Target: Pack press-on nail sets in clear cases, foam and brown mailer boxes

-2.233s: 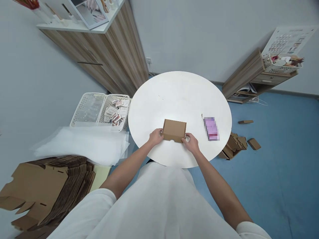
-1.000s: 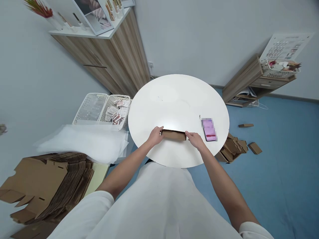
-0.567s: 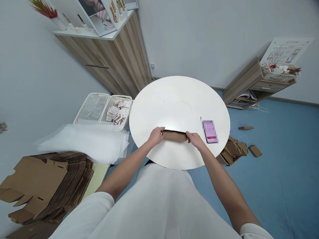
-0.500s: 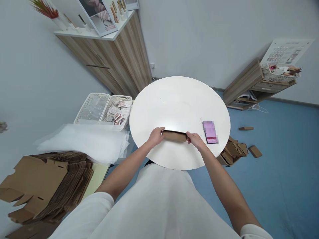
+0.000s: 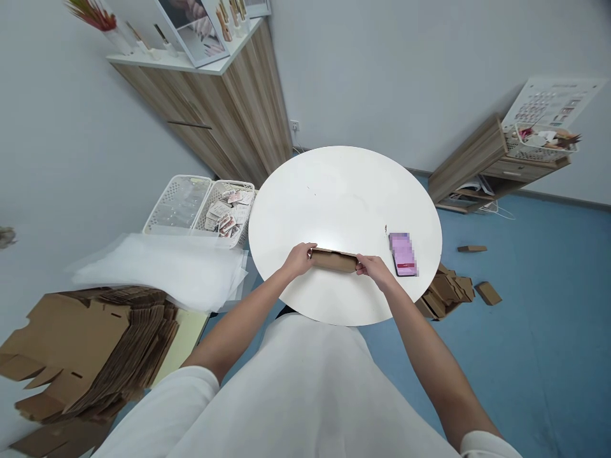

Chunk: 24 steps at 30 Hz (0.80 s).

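A round white counter (image 5: 344,191) fills the middle of the view, with blue floor (image 5: 525,305) to its right and a tall wooden cabinet (image 5: 229,114) against the wall behind it on the left. Beside the counter on the left lie a stack of flat cardboard blanks (image 5: 95,343), a spread of clear plastic sheets (image 5: 157,270), and two white baskets (image 5: 191,203), one holding small printed cards. A low wooden shelf (image 5: 482,165) stands to the right, and a heap of cardboard scraps (image 5: 446,289) sits on the floor just under the counter's right edge.

Near the counter's front edge lies a small brown cardboard box (image 5: 334,259), shut and flat, its long axis running left to right across the person's front. The left hand (image 5: 298,259) is clamped on the box's left end, fingers curled over the top edge. The right hand (image 5: 375,270) grips the right end in the same way, thumb and fingers pressed to the corner. The box thus sits squarely between the two hands, each touching its own end, neither one nearer than the other. Both forearms reach forward from a white garment that covers the lower part of the view.

A phone (image 5: 402,253) lies on the counter just to the right of the right hand, apart from the box.
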Motion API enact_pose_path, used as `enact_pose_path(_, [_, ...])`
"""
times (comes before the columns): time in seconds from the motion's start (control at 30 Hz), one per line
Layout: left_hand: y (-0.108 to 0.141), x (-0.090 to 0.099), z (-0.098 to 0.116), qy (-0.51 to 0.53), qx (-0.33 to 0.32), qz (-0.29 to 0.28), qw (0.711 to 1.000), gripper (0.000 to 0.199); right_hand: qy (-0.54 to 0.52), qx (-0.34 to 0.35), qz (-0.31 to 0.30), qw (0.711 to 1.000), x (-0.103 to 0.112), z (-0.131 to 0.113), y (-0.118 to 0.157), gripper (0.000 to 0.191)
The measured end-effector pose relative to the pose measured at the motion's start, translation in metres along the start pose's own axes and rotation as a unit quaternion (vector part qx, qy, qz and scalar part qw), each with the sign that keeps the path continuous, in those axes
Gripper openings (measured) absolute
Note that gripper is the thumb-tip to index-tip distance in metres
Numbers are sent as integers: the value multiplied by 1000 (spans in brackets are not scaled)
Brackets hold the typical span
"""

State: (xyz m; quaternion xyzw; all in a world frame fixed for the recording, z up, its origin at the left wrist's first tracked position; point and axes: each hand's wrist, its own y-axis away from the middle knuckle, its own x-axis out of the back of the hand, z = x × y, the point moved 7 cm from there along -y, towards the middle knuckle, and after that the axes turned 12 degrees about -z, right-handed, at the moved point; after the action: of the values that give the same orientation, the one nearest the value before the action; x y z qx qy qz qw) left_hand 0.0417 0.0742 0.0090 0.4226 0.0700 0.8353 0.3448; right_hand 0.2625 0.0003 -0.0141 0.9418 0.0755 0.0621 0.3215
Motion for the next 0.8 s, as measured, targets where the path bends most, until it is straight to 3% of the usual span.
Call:
enact_pose_path(0.17, [6,-4,-6,83,-19,-16,996,50,-1,25,-8,1000,-3,3,8,39])
enact_pose_path(0.3, [9,-9,-26,179,32,-15,983,45,-27,24,1,999,-5,12,10,46])
enact_pose_path(0.4, [9,-19,-37,215,51,-50,974,48,-31,29,15,999,-9,20,10,48])
enact_pose_path(0.53, [9,-29,-44,209,31,-89,973,51,-30,29,59,997,-17,31,13,48])
enact_pose_path(0.8, [15,-38,-44,201,-33,-93,975,44,-39,62,147,986,-35,36,34,43])
